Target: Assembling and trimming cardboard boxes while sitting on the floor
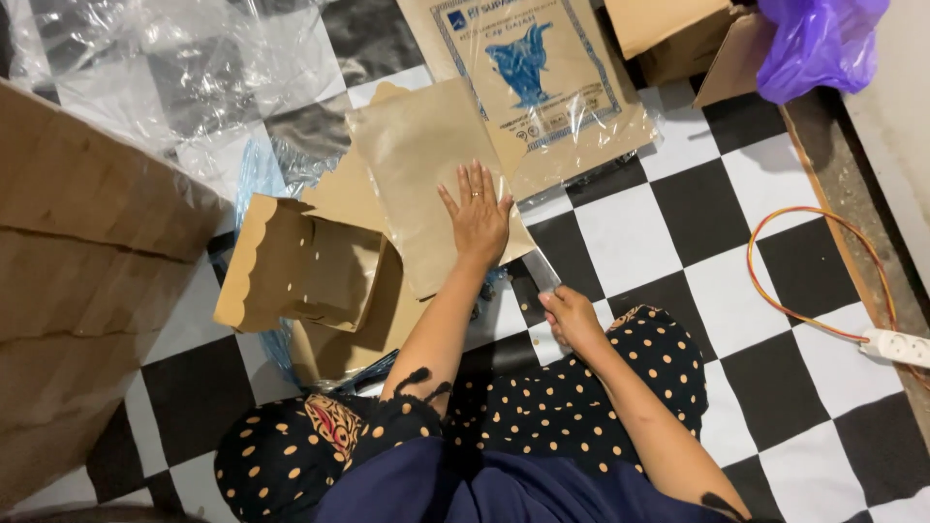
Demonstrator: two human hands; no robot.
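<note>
My left hand lies flat with fingers spread on a stack of brown paper sheets in clear plastic wrap on the checkered floor. My right hand is closed near my knee, pinching the lower edge of the clear plastic wrap. A folded brown paper box with a scalloped lid stands open to the left of my left arm, on more flat brown sheets. A second wrapped pack of brown paper with a blue printed label lies beyond my left hand.
A big cardboard box fills the left side. Crumpled clear plastic lies at the top left. Cardboard boxes and a purple plastic bag sit at the top right. A red-and-yellow cable runs to a white power strip.
</note>
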